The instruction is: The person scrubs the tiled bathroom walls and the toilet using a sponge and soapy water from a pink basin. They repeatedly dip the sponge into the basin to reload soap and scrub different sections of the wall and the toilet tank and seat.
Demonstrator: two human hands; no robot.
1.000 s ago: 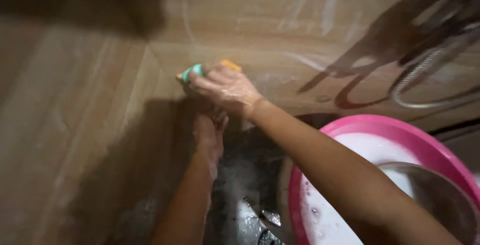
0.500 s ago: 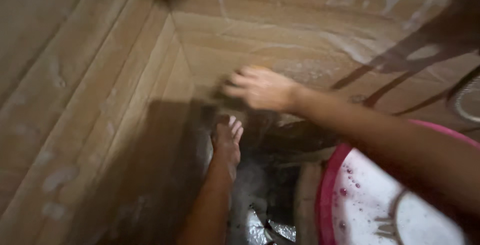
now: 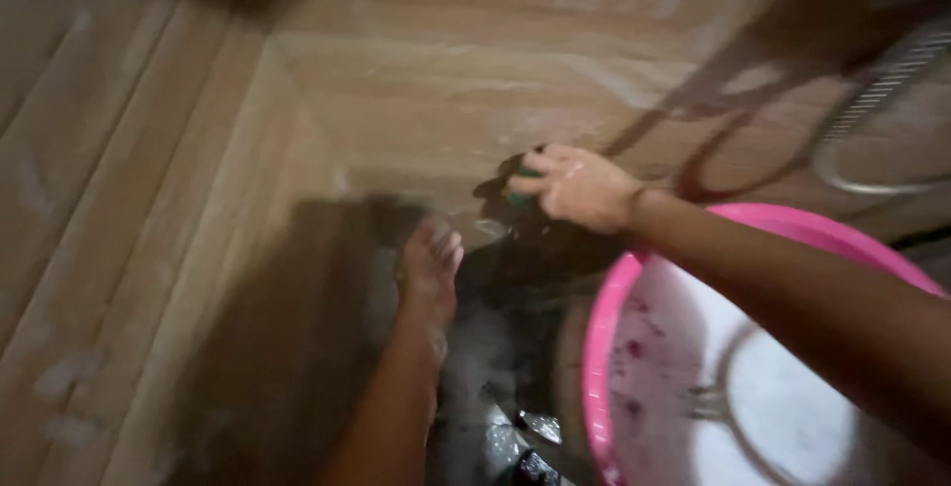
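1. Sponge (image 3: 523, 185), green, is clamped in your right hand (image 3: 580, 187) fingers against the soapy tiled wall (image 3: 426, 80); wet suds could let it slip.
2. Your bare foot (image 3: 429, 273) stands on the wet floor beside the pink basin (image 3: 604, 347): slipping risk. Left hand not visible.

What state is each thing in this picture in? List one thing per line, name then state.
Right hand: gripping a green sponge, pressed to the wall.
Green sponge: held, mostly hidden by fingers.
Tiled wall: streaked with soapy smears.
Pink basin: upright, holding foamy water.
Foot: bare, wet.
Hose: hanging, looped.

A wet, dark floor (image 3: 495, 347) carries a pink basin (image 3: 604, 347) and a bare foot (image 3: 429, 268)
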